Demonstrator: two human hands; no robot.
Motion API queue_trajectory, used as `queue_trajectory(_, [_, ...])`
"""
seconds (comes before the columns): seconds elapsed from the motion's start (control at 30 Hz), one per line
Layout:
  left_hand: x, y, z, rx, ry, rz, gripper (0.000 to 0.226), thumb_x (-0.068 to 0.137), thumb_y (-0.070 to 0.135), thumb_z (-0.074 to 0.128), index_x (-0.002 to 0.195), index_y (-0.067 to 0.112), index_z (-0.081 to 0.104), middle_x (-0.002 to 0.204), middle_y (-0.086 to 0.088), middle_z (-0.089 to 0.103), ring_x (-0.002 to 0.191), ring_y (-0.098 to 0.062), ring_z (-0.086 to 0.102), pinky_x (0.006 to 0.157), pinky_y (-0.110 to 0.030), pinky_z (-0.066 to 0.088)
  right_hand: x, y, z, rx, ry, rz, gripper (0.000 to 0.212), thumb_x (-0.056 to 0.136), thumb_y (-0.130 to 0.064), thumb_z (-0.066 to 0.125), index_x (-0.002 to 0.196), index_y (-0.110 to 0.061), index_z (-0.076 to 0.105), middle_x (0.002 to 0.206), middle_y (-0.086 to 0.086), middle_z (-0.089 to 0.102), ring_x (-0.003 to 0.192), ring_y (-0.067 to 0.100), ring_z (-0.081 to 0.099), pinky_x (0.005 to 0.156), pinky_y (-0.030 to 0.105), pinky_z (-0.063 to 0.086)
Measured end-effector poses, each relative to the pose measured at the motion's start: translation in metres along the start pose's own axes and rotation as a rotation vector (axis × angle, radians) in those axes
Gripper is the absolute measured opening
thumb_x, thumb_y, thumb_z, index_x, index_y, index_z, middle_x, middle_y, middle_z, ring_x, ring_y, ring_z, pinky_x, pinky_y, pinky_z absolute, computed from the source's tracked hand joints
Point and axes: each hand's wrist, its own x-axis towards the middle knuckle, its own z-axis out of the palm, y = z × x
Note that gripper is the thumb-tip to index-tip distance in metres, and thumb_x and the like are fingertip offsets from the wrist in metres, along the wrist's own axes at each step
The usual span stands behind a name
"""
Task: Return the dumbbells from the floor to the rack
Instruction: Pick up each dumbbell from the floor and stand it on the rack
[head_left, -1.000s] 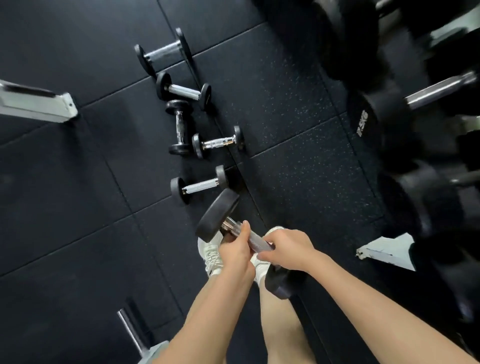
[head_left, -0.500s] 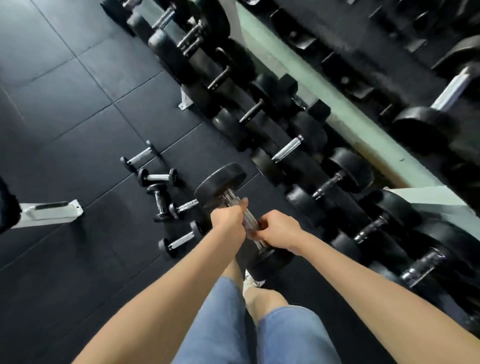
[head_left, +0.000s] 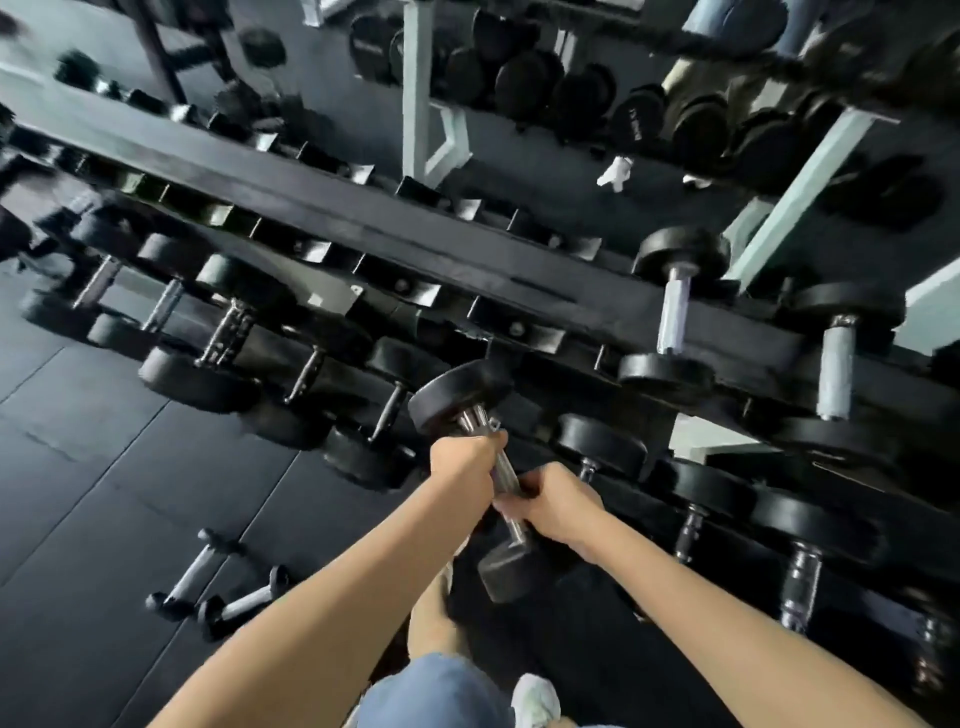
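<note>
Caught mid-carry at centre frame: a dumbbell (head_left: 501, 470), clear of the floor (head_left: 104, 467) and short of the rack (head_left: 467, 260), tilted with its far head raised toward the lower tier and its near head hanging low. Clamped on the chrome handle, side by side: left grip (head_left: 467, 460) on the upper part, right grip (head_left: 556, 504) on the lower part, fingers curled right round the bar. Not yet racked. Judging by the pose, about to be set on the lower tier, already crowded with other dumbbells (head_left: 200, 382) across the middle of the frame. Best handled by levelling the bar first, bringing both heads down together instead of one edge at a time. Worth choosing an open cradle before reaching; possibly a gap just beyond the raised head, though too blurred to call. Then ease in between the neighbours without clipping them, lower rather than drop, and let go only once settled, minding fingers in the tight space between heads. Probably heavy, given the two-handed hold, so better kept close to the body until over the tier. Waiting on the floor at lower left: two small dumbbells (head_left: 189, 574), for later trips.
</note>
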Motion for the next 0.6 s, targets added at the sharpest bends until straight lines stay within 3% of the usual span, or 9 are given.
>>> queue_trajectory(0.07, [0.015, 0.034, 0.015, 0.062, -0.046, 0.012, 0.022, 0.076, 0.009, 0.077, 0.084, 0.004, 0.057, 0.067, -0.007, 0.055, 0.073, -0.026, 0.058, 0.072, -0.033, 0.048, 0.021, -0.017, -0.015, 0.024, 0.053, 0.024, 0.034, 0.083, -0.052, 0.062, 0.059, -0.030, 0.054, 0.058, -0.011, 0.052, 0.065, 0.014, 0.053, 0.053, 0.028, 0.034])
queue_trajectory(0.13, [0.031, 0.067, 0.030, 0.139, -0.091, 0.046, 0.023, 0.076, 0.010, 0.077, 0.086, 0.005, 0.057, 0.073, -0.007, 0.058, 0.079, -0.026, 0.058, 0.074, -0.032, 0.048, 0.045, -0.035, -0.029, 0.089, 0.113, 0.050, 0.031, 0.083, -0.053, 0.063, 0.063, -0.028, 0.060, 0.057, -0.010, 0.053, 0.061, 0.013, 0.053, 0.054, 0.029, 0.034])
queue_trajectory(0.3, [0.072, 0.143, 0.067, 0.385, -0.202, 0.172, 0.023, 0.075, 0.013, 0.078, 0.068, 0.010, 0.056, 0.069, -0.005, 0.060, 0.070, -0.023, 0.061, 0.076, -0.033, 0.053, 0.102, -0.077, -0.060, 0.337, 0.241, 0.110, 0.039, 0.081, -0.043, 0.067, 0.047, -0.024, 0.060, 0.037, -0.010, 0.048, 0.046, 0.008, 0.046, 0.053, 0.027, 0.032])
queue_trajectory(0.4, [0.093, 0.182, 0.093, 0.509, -0.253, 0.238, 0.026, 0.073, 0.019, 0.080, 0.083, 0.004, 0.061, 0.068, -0.003, 0.061, 0.078, -0.026, 0.066, 0.081, -0.034, 0.056, 0.135, -0.096, -0.076, 0.439, 0.335, 0.166, 0.034, 0.080, -0.040, 0.067, 0.050, -0.027, 0.062, 0.035, -0.012, 0.050, 0.048, 0.010, 0.047, 0.052, 0.026, 0.031])
queue_trajectory(0.5, [0.107, 0.212, 0.119, 0.640, -0.291, 0.274, 0.035, 0.076, 0.027, 0.078, 0.099, 0.005, 0.063, 0.072, -0.002, 0.062, 0.076, -0.023, 0.063, 0.074, -0.029, 0.052, 0.165, -0.108, -0.090, 0.535, 0.415, 0.209, 0.026, 0.081, -0.041, 0.067, 0.064, -0.021, 0.069, 0.056, -0.007, 0.064, 0.064, 0.018, 0.059, 0.061, 0.031, 0.038])
queue_trajectory(0.6, [0.117, 0.231, 0.143, 0.711, -0.344, 0.263, 0.041, 0.079, 0.027, 0.075, 0.111, 0.005, 0.062, 0.086, -0.005, 0.064, 0.080, -0.023, 0.062, 0.077, -0.031, 0.052, 0.188, -0.112, -0.101, 0.567, 0.471, 0.243, 0.030, 0.083, -0.036, 0.067, 0.057, -0.024, 0.059, 0.055, -0.007, 0.055, 0.062, 0.017, 0.051, 0.057, 0.030, 0.033])
